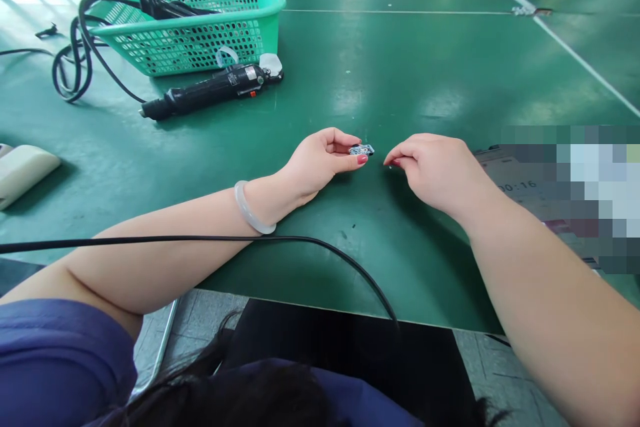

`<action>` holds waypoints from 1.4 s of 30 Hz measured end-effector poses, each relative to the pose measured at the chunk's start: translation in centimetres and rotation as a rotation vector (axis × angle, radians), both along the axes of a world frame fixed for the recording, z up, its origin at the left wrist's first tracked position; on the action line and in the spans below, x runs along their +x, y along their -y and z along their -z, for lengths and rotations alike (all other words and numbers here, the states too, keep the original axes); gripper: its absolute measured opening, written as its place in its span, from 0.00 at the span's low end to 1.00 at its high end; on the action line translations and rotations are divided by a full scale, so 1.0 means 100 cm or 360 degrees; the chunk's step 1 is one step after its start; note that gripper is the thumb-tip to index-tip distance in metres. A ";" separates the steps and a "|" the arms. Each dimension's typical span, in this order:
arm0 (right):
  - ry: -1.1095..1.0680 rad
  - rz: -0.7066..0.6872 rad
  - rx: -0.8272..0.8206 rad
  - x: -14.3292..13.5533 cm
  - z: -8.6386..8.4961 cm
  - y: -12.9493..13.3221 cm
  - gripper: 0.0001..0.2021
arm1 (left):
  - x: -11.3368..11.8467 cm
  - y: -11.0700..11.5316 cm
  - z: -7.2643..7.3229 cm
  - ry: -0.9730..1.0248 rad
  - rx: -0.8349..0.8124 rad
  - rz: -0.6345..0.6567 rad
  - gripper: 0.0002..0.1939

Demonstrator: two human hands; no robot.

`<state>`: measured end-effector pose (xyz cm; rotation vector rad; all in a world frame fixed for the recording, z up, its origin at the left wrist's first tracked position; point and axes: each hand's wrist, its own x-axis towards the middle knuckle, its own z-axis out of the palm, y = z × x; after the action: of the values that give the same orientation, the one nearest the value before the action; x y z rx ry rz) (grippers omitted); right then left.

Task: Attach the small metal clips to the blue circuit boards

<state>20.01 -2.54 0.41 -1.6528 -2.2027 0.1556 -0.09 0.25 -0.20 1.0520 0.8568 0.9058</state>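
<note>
Below, grey tiles (193, 327) floor the room beneath the green table (340, 87).

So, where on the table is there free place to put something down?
On the table, the widest nearly bare patch lies beyond the left hand and right hand, between the green basket and the pale diagonal line. It is crowded upper left, around basket, black tool and looped cable.

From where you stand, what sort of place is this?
Probably an electronics assembly or repair workbench: a small circuit board in the left hand, a corded black power tool and a green plastic basket on a green work surface.
</note>
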 end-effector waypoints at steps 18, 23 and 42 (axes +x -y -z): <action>-0.0064 -0.0093 -0.0018 -0.014 0.002 0.002 0.11 | 0.001 0.000 0.000 0.0015 0.0017 0.0001 0.13; -0.0128 0.0030 -0.0082 0.001 0.000 -0.002 0.07 | 0.000 0.000 0.000 -0.0019 0.0037 0.0004 0.14; -0.0150 0.0113 0.0108 -0.006 -0.004 0.001 0.10 | 0.001 0.001 -0.001 -0.0136 0.0069 0.0074 0.14</action>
<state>19.45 -2.64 0.78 -1.6497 -2.0546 0.1349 0.01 0.12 -0.09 1.1505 0.8832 0.8488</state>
